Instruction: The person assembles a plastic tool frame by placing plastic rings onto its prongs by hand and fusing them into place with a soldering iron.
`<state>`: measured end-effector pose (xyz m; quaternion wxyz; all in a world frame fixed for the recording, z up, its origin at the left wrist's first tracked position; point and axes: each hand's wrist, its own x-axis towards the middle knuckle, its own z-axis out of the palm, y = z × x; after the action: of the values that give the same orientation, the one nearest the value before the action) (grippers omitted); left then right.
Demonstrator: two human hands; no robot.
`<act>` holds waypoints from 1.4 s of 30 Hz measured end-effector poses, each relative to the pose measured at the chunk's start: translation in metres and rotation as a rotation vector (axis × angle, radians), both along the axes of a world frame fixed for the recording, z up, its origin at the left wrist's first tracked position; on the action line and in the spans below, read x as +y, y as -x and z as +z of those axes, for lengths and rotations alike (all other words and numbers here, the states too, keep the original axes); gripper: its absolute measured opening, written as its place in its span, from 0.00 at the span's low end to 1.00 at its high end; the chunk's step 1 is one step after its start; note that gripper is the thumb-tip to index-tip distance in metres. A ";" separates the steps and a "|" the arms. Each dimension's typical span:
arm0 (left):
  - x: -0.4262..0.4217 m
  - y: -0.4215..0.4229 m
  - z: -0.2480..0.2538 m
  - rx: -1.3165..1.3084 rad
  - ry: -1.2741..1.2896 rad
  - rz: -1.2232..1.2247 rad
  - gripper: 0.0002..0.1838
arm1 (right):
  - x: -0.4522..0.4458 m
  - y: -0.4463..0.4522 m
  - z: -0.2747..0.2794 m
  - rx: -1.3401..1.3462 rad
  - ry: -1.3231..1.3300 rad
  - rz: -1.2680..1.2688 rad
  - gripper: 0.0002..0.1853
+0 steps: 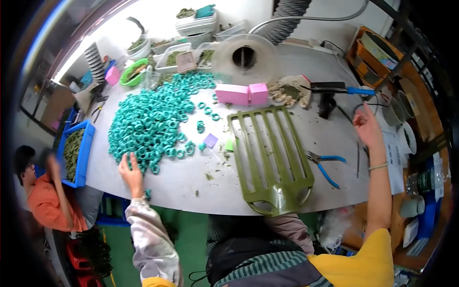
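My left hand point(131, 176) is at the front edge of a large heap of teal plastic rings point(148, 119), fingers apart; I see no ring held in it. My right hand point(368, 128) is raised at the right side of the table, index finger stretched out and nothing visible in it. Just above its fingertips lies the blue handle point(359, 91) of a tool resting on a black stand point(327, 103). Between my hands an olive-green plastic piece with long slots point(279, 189) lies flat, reaching the front edge. Blue-handled pliers point(330, 162) lie to its right.
Two pink blocks point(233, 94) and a stained glove point(291, 91) lie behind the slotted piece. A clear round hood point(224, 62) stands at the back among tubs of green scraps. At far left, a person in orange point(50, 203) sits by a blue bin point(86, 153).
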<state>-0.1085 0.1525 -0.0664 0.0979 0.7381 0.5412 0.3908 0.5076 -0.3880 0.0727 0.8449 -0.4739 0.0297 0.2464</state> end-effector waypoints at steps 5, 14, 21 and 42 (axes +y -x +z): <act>-0.049 -0.067 0.014 -0.155 -0.004 -0.045 0.32 | 0.016 -0.066 0.003 0.036 -0.093 -0.166 0.21; -0.097 -0.153 0.035 -0.193 0.075 -0.220 0.29 | 0.014 -0.111 -0.010 -0.011 0.022 -0.093 0.19; -0.137 -0.181 0.106 -0.013 0.142 -0.722 0.10 | 0.011 -0.123 -0.005 -0.230 0.176 0.051 0.14; -0.127 -0.234 0.133 -0.112 0.925 -0.973 0.20 | 0.029 0.144 0.043 -0.261 0.128 0.002 0.17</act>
<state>0.1257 0.0252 0.0665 0.5967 0.7585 0.2529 0.0681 0.3632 -0.3588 0.1153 0.8094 -0.5550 -0.0653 0.1809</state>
